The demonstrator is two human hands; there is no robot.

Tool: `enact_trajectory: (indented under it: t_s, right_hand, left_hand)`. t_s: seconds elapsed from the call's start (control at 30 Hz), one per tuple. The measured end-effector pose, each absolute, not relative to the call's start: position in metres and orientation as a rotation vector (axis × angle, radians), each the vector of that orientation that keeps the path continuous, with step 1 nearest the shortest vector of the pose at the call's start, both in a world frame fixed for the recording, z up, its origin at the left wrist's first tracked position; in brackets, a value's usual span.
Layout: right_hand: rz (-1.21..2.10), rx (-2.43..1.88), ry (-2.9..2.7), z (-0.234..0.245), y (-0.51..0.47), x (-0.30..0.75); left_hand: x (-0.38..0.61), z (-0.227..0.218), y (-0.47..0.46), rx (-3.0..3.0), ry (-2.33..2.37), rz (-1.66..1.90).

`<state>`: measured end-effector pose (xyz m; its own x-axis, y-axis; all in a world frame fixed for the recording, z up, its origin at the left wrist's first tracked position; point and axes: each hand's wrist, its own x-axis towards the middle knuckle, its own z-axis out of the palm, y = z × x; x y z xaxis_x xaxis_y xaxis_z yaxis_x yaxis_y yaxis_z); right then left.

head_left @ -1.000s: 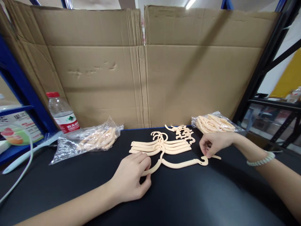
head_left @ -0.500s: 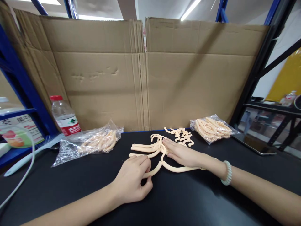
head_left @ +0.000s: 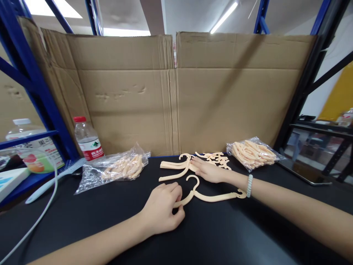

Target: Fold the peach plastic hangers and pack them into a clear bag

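My left hand (head_left: 163, 211) pinches the left arm of a single peach plastic hanger (head_left: 213, 196) that lies flat on the black table (head_left: 82, 221). My right hand (head_left: 210, 170) lies flat, fingers stretched out, on a stack of the same hangers (head_left: 174, 166) just behind it. A beaded bracelet is on my right wrist. A small heap of loose peach hooks (head_left: 215, 158) sits behind my right hand.
A clear bag of peach parts (head_left: 121, 167) lies at left, another bag (head_left: 252, 151) at right. A water bottle (head_left: 87, 139) stands at back left beside blue shelving. Cardboard (head_left: 176, 92) walls the back. A white brush and cable lie at far left.
My right hand left the single hanger's right end and moved left onto the stack, which slid back. The left hand kept its pinch. The camera tilted up slightly.
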<state>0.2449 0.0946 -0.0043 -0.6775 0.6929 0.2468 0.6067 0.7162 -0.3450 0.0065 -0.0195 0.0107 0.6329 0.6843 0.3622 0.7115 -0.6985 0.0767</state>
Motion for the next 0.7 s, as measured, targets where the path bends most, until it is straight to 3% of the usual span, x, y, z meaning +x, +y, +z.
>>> enact_trajectory:
  t_s: [0.43, 0.7]
  right_hand:
    - [0.204, -0.977, -2.317, 0.026, 0.06, 0.282]
    - [0.293, -1.315, -2.133, 0.033, 0.068, 0.35]
  left_hand:
    - [0.003, 0.012, -0.012, -2.702, -1.289, -0.604]
    - [-0.018, 0.032, 0.019, -2.789, -1.443, -0.978]
